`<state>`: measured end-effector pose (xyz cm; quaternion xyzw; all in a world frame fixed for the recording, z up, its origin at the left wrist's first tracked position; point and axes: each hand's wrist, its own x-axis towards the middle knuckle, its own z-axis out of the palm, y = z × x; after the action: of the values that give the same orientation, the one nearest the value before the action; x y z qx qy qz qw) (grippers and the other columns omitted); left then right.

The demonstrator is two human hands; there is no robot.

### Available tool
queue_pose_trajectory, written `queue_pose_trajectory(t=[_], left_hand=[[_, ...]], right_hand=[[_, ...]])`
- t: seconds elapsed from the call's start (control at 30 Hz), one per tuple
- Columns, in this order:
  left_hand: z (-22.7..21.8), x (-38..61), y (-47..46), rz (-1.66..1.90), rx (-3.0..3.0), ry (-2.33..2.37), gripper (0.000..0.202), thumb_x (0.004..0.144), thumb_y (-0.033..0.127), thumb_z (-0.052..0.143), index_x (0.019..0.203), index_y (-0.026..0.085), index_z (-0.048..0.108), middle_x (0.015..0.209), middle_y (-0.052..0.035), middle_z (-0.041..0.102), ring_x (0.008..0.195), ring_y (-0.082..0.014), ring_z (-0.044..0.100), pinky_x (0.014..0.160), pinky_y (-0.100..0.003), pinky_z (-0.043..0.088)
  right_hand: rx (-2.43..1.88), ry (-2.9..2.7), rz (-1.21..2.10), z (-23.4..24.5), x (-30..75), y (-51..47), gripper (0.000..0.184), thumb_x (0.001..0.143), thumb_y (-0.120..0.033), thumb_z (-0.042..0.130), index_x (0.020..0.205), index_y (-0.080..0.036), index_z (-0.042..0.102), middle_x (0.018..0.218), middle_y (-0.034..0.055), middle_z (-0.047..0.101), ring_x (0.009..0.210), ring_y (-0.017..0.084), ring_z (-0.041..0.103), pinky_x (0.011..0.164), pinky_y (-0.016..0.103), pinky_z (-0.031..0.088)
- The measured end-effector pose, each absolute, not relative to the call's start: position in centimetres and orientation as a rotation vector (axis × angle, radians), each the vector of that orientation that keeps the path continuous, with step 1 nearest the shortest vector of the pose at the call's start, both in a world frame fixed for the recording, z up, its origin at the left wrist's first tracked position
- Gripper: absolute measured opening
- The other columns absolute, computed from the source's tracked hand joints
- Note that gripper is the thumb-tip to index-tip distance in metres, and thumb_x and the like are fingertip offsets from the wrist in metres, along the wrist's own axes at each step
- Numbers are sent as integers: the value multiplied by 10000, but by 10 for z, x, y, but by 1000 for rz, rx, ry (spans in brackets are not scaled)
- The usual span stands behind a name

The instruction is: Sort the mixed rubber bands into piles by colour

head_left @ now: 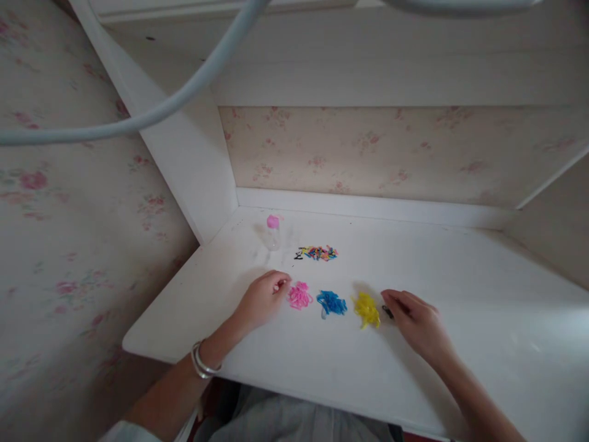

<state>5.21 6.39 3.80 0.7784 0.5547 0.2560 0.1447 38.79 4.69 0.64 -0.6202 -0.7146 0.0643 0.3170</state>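
Note:
On the white desk (460, 294) lie three sorted heaps of small rubber bands: pink (299, 296), blue (331, 303) and yellow (367, 309). Behind them sits a mixed, many-coloured heap (318, 252). My left hand (261, 299) rests on the desk with its fingers curled, the fingertips pinched at the left edge of the pink heap. My right hand (416, 322) lies just right of the yellow heap, fingers drawn together over a small dark band (388, 312) on the desk.
A small clear bottle with a pink cap (273, 232) stands at the back left, near the white side panel (193, 159). Floral wallpaper backs the alcove. A pale cable (175, 98) hangs across the top. A silver bracelet (202, 362) is on my left wrist.

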Motion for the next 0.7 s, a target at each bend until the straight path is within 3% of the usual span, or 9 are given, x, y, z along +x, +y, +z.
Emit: queue_pose_trajectory(t=[0.23, 0.43, 0.7], left_hand=[[28, 81, 140, 485, 2302, 1777, 211, 873, 266, 461, 887, 201, 661, 929, -34, 667, 867, -169, 608, 784, -290, 468], [11, 101, 176, 280, 2309, 1887, 297, 880, 316, 518, 1128, 154, 540, 1125, -75, 575, 945, -181, 585, 802, -391, 500], [8, 105, 194, 155, 2321, 1951, 314, 877, 310, 525, 1153, 159, 528, 1151, -79, 561, 968, -191, 579, 810, -397, 499]], right_hand=[[-1504, -1757, -50, -7, 387, 34, 309, 854, -424, 486, 898, -201, 695, 866, 30, 716, 754, 170, 666, 722, 268, 513], [-1428, -1823, -86, -9, 390, 31, 272, 873, -366, 487, 914, -192, 693, 877, 31, 716, 765, 157, 672, 741, 257, 529], [-1397, -1840, -77, -8, 390, 29, 234, 876, -324, 498, 942, -192, 679, 845, 29, 703, 719, 137, 664, 678, 226, 526]])
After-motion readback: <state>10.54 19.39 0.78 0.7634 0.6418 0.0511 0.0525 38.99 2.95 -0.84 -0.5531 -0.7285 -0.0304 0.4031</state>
